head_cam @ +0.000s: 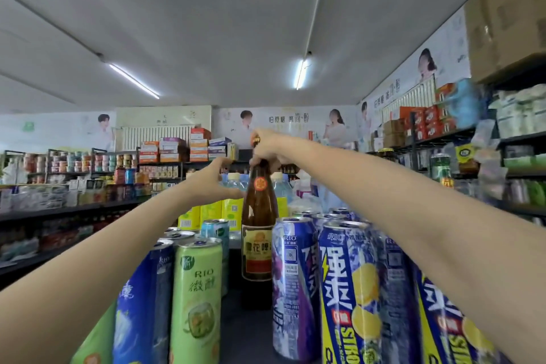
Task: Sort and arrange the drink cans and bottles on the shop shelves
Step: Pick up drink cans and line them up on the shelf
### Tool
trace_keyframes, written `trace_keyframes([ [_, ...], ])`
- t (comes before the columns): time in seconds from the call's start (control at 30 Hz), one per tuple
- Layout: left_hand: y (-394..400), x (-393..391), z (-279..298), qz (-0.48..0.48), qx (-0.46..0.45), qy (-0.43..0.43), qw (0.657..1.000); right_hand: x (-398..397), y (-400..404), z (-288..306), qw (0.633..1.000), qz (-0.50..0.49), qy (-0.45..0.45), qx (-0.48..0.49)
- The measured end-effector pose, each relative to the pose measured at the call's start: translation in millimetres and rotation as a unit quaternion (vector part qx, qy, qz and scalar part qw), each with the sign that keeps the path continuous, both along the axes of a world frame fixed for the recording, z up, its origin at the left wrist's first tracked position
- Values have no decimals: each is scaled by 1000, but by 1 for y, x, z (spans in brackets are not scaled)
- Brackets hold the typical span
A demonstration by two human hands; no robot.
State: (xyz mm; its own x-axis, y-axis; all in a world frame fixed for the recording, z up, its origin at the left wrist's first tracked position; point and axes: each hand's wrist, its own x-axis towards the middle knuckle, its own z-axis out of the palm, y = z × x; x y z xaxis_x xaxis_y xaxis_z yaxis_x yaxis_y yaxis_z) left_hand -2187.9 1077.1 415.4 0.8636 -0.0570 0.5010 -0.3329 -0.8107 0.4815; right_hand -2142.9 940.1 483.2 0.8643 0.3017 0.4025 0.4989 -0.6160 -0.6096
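Nearest, at 7 o'clock, a green can (196, 298) fronts one row; at 5 o'clock blue lemon cans (351, 298) front another. In the gap between stands a brown beer bottle (257, 224), upright on the shelf. The right hand (270, 149) grasps its neck; the left hand (214, 179), at 11 o'clock, hovers released just beside it. Likely placing the bottle: next, seat it without knocking neighbours.
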Motion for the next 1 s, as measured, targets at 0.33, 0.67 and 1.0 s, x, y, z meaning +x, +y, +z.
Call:
trace_keyframes([
  [0.33,-38,-39,14,-143,-199,-39,969,-64,-20,90,956,66,-120,260],
  [0.67,-25,-194,11,-182,-232,-167,941,-214,-34,25,954,191,-61,222],
  [1.0,20,-357,-199,-255,-213,-35,942,-390,-18,-196,964,200,40,171],
])
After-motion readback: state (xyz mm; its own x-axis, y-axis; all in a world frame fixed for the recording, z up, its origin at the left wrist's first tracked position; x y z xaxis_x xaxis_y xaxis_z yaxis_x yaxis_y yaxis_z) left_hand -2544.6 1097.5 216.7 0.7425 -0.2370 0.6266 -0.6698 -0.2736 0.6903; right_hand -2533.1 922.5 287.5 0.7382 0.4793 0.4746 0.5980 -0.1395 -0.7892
